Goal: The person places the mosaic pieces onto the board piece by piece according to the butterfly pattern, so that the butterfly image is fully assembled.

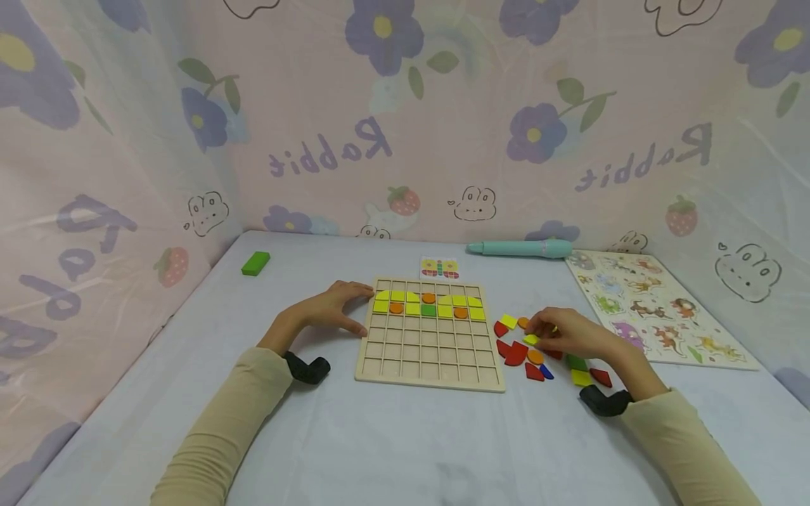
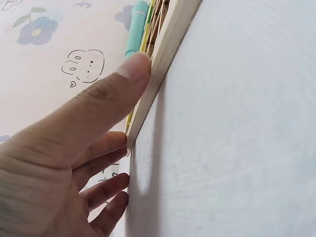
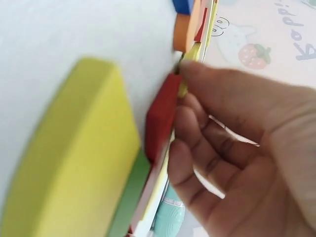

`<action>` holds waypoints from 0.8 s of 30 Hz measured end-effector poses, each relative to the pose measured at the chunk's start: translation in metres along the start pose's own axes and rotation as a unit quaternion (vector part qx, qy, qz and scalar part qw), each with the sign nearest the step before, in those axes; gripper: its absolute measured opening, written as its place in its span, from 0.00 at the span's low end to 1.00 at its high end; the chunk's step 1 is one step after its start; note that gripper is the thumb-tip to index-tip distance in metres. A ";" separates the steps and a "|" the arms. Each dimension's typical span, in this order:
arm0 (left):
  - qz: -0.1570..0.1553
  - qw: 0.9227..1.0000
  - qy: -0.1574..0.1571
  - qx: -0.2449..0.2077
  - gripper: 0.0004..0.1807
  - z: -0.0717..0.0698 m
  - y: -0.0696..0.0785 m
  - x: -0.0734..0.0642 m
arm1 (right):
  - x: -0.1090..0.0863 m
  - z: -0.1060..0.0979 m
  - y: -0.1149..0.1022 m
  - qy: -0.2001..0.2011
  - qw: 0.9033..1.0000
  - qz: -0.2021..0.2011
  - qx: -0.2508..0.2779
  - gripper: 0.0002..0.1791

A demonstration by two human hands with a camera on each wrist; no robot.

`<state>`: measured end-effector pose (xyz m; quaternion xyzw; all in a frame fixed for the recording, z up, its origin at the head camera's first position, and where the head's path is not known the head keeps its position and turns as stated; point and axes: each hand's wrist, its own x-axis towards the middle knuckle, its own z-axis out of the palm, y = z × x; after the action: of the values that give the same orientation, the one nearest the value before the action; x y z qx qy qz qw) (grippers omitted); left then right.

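Note:
A wooden grid board point(image 1: 430, 351) lies flat, with yellow, orange and green pieces in its upper rows. At its left edge rests my left hand point(image 1: 329, 309), thumb and fingers spread; the left wrist view shows the thumb point(image 2: 133, 69) against the board's side. My right hand point(image 1: 569, 332) is over the loose pieces right of the board, thumb and fingertips pinching a small yellow piece point(image 3: 183, 89). Around it lie red pieces point(image 1: 516, 353), orange discs point(image 1: 535, 358), a blue piece point(image 1: 547, 372) and a green piece point(image 1: 576, 362). A yellow square point(image 1: 581, 378) sits near the right wrist.
Behind the board is a small pattern card point(image 1: 439, 268). A teal pen point(image 1: 519, 248) lies at the back, beside an animal picture board point(image 1: 658, 306) on the right. One green block point(image 1: 256, 263) sits at the back left. Patterned fabric walls point(image 1: 443, 126) enclose the table.

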<state>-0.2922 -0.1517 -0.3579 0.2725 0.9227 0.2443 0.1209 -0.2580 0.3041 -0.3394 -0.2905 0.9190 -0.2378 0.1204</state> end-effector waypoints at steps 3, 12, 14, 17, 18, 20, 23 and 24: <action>-0.001 1.000 -0.001 0.000 0.46 0.000 0.000 0.001 | 0.003 -0.001 -0.006 0.010 1.000 0.002 0.000 0.14; -0.003 1.000 -0.002 -0.006 0.46 0.000 0.003 -0.001 | 0.051 0.008 -0.069 0.092 0.993 -0.079 0.000 0.12; 0.001 1.000 -0.002 -0.010 0.46 0.000 0.002 -0.001 | 0.067 0.014 -0.086 0.099 0.990 -0.102 0.003 0.12; 0.011 1.000 0.000 -0.015 0.46 0.001 0.000 0.000 | 0.090 0.026 -0.110 0.092 0.986 -0.137 0.005 0.12; 0.013 1.000 0.000 -0.014 0.46 0.001 -0.001 0.001 | 0.097 0.030 -0.116 0.087 0.986 -0.145 0.005 0.12; 0.017 1.000 0.001 -0.014 0.46 0.002 -0.001 0.002 | 0.111 0.037 -0.127 0.073 0.985 -0.159 0.001 0.11; 0.018 1.000 0.004 -0.009 0.46 0.001 -0.002 0.001 | 0.130 0.047 -0.142 0.053 0.984 -0.167 -0.011 0.10; 0.018 1.000 0.005 -0.009 0.46 0.000 -0.002 0.001 | 0.136 0.050 -0.146 0.048 0.985 -0.165 -0.013 0.10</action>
<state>-0.2939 -0.1529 -0.3593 0.2868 0.9160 0.2562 0.1144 -0.2795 0.1009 -0.3195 -0.4284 0.8659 -0.2562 0.0318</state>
